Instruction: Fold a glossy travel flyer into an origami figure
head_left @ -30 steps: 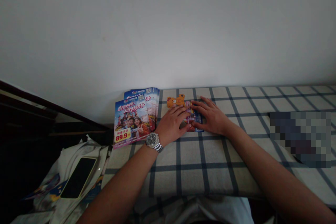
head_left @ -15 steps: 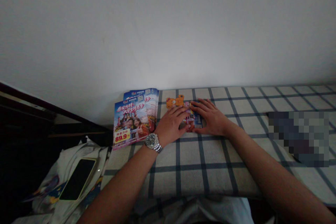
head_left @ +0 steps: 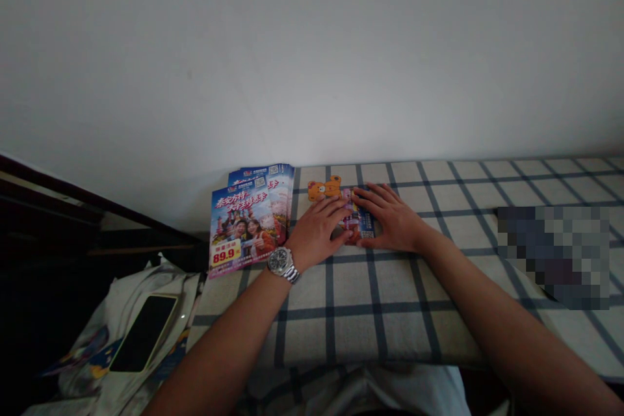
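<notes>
A small printed paper, blue and pink with a QR code at its lower right, lies on the checked cloth. It looks like a folded flyer, partly hidden under my fingers. My left hand, with a metal watch at the wrist, rests flat over its left side. On its right side my right hand lies with fingers spread and thumb apart. Just beyond my left fingertips is an orange bear-shaped cutout, its lower part covered. Left of my left hand sits a stack of flyers marked 89.9.
The checked cloth covers the surface up to a white wall. A dark, pixelated object lies at the right. Lower left, a phone rests on a white bag beside a dark gap.
</notes>
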{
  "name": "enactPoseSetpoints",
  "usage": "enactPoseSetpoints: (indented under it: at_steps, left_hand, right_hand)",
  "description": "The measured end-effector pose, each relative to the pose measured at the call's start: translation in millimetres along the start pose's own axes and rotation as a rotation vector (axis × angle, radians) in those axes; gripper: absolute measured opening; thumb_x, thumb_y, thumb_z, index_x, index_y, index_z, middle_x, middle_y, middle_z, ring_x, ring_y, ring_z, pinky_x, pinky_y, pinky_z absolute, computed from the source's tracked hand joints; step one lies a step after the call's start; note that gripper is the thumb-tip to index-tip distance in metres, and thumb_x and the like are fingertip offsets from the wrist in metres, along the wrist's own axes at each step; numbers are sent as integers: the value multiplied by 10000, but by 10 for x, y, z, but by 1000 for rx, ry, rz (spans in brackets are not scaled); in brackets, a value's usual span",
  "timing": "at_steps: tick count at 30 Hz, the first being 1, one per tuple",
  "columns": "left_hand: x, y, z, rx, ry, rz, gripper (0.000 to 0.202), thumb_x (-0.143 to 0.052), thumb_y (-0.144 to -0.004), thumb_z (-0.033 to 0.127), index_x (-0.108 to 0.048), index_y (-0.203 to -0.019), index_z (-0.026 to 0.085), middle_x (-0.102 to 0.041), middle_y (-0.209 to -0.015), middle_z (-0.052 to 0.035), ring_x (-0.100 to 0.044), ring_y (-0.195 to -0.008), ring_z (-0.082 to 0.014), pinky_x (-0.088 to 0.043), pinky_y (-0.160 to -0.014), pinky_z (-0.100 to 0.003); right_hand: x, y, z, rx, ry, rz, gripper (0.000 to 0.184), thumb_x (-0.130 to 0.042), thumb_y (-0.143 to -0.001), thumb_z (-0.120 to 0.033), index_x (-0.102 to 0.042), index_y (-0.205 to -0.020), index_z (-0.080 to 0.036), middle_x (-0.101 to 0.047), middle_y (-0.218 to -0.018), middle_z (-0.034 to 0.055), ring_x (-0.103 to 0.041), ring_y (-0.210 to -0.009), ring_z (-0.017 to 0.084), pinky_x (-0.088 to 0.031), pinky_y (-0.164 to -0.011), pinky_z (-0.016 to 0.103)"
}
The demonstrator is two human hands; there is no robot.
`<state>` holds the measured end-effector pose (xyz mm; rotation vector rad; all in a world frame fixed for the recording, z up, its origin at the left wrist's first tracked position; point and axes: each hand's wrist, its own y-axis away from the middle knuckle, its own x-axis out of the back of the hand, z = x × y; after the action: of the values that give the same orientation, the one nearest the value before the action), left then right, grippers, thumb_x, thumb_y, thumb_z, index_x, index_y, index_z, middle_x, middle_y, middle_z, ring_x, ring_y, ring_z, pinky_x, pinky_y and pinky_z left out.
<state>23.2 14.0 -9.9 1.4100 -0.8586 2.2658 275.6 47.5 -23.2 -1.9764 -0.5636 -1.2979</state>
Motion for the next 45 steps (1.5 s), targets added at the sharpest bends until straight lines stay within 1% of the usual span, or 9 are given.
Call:
enactPoseSetpoints:
  at_steps: [5, 11, 15, 20, 26, 32, 37, 41, 45]
  left_hand:
    - [28, -19, 18, -30, -4, 31, 380, -665, -977, 308, -630, -1341, 207, -585, -1498, -78, -516, -1404, -268, -363, -1256, -507]
    - [35, -24, 55, -77, -2, 8, 261, -604, -1015, 292, -685, -1245, 200, -686, -1325, -69, -620, -1231, -244, -494, -1107, -460]
    - [72, -23, 65, -38, -40, -6, 287, -595, -1025, 345, -683, -1262, 209, -698, -1312, -54, -621, -1209, -255, -454, -1139, -503]
    - [99, -19, 23, 43, -77, 23, 359, -623, -1006, 341, -645, -1340, 210, -658, -1408, -56, -567, -1323, -269, -359, -1229, -530]
    - [61, -24, -22, 32, -44, 28, 434, -635, -996, 318, -591, -1410, 194, -634, -1438, -73, -558, -1344, -258, -393, -1221, -479]
    - [47, -25, -29, -8, -19, 49, 357, -652, -985, 277, -636, -1337, 220, -655, -1388, -65, -591, -1296, -257, -435, -1188, -493]
    - [37, -14, -67, 23, 0, 48, 401, -688, -956, 252, -623, -1350, 216, -630, -1373, -88, -613, -1261, -262, -518, -1109, -476]
    - [27, -12, -93, 17, -6, 43, 363, -691, -964, 289, -647, -1317, 221, -651, -1326, -80, -639, -1216, -263, -550, -1071, -470]
    - [19, -15, -81, 26, -14, 54, 296, -635, -1001, 293, -670, -1287, 226, -666, -1321, -66, -656, -1190, -240, -578, -1035, -431]
  right_hand:
    - [-6, 9, 24, -20, 2, 1, 798, -655, -931, -601, -422, -1595, -224, -476, -1617, 129, -373, -1520, 396, -285, -1249, 661]
    - [23, 2, 17, -52, 24, 58, 622, -578, -1007, -505, -495, -1543, -200, -534, -1549, 146, -408, -1484, 367, -345, -1240, 612]
    - [74, -1, -3, -82, 24, 96, 551, -581, -1007, -487, -561, -1482, -210, -575, -1458, 153, -484, -1397, 355, -439, -1182, 571]
    - [104, 23, 4, -113, 30, 114, 473, -634, -978, -461, -629, -1384, -219, -622, -1353, 154, -549, -1294, 354, -493, -1115, 567]
    - [89, 15, 16, -33, -41, 136, 401, -664, -966, -361, -634, -1339, -216, -645, -1349, 140, -560, -1296, 337, -491, -1116, 570]
    - [87, -4, -17, 43, -132, 113, 340, -645, -988, -339, -653, -1309, -228, -671, -1347, 133, -599, -1291, 314, -518, -1095, 549]
    - [103, 10, -16, 31, -161, 89, 341, -659, -985, -350, -668, -1312, -255, -681, -1354, 124, -639, -1261, 304, -545, -1071, 540]
    - [113, 5, -10, 36, -158, 91, 333, -665, -982, -361, -684, -1299, -261, -695, -1339, 118, -652, -1247, 307, -557, -1057, 540]
    - [108, 7, -6, 36, -145, 83, 333, -667, -982, -361, -686, -1293, -243, -694, -1334, 124, -651, -1243, 302, -553, -1064, 523]
